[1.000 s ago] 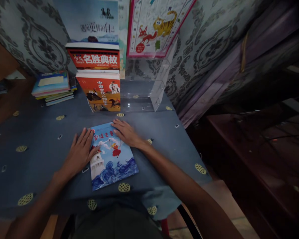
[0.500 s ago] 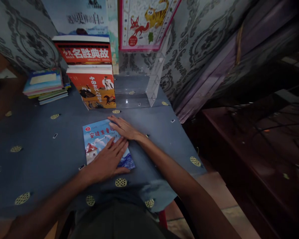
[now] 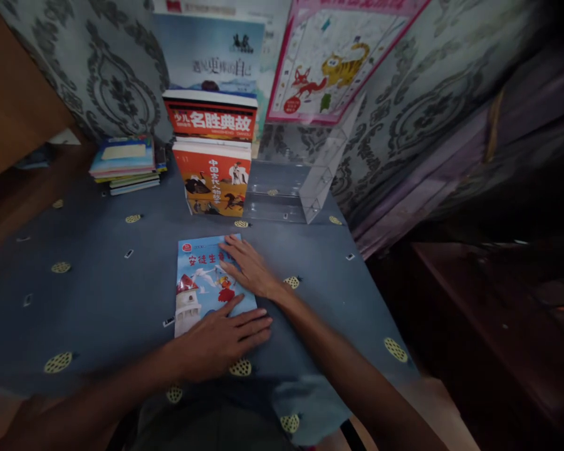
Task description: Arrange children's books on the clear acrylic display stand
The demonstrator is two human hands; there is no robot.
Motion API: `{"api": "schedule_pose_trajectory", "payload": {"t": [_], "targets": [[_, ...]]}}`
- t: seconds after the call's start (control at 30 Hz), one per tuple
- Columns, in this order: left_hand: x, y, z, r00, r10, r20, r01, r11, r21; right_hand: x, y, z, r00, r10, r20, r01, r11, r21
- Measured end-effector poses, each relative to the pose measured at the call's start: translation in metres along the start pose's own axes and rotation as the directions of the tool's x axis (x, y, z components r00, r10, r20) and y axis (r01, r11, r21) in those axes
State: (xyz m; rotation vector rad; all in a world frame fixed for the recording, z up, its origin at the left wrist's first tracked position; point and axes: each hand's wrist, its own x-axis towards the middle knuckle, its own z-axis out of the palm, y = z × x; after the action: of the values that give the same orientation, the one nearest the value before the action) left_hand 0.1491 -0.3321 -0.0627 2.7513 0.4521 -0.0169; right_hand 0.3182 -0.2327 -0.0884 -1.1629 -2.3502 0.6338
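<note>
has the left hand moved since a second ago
Yes. The left hand has moved rightward and down in the view, from the left edge of the book to its lower part, judged against the nearest yellow pineapple print.

The left hand (image 3: 216, 343), first at the left edge of the Andersen fairy-tale book (image 3: 207, 285) and then across its middle against the right hand (image 3: 250, 268), had slid down to the bottom, clear of that hand, its fingertips past the lower right onto the tablecloth (image 3: 98, 300). The red-dressed figure (image 3: 226, 293) was uncovered again.
</note>
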Motion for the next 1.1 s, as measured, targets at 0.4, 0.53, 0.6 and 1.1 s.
{"api": "schedule_pose_trajectory", "payload": {"t": [0.4,0.53,0.6,1.1], "targets": [[-0.017,-0.037,-0.014,0.992,-0.100,-0.077,0.104,0.993,0.053,0.029,-0.008,0.016,0.999,-0.052,0.011,0.051,0.996,0.075],[-0.029,-0.037,-0.012,0.982,-0.137,-0.132,0.140,0.990,0.017,0.025,-0.011,0.014,0.998,-0.063,0.023,0.062,0.997,0.034],[-0.041,-0.042,-0.011,0.963,-0.205,-0.178,0.205,0.979,-0.018,0.023,-0.014,0.012,0.997,-0.066,0.034,0.066,0.998,0.003],[-0.071,-0.196,-0.030,0.673,-0.555,-0.489,0.536,0.821,-0.196,0.063,-0.050,0.037,0.991,-0.070,0.113,0.091,0.978,-0.187]]}}
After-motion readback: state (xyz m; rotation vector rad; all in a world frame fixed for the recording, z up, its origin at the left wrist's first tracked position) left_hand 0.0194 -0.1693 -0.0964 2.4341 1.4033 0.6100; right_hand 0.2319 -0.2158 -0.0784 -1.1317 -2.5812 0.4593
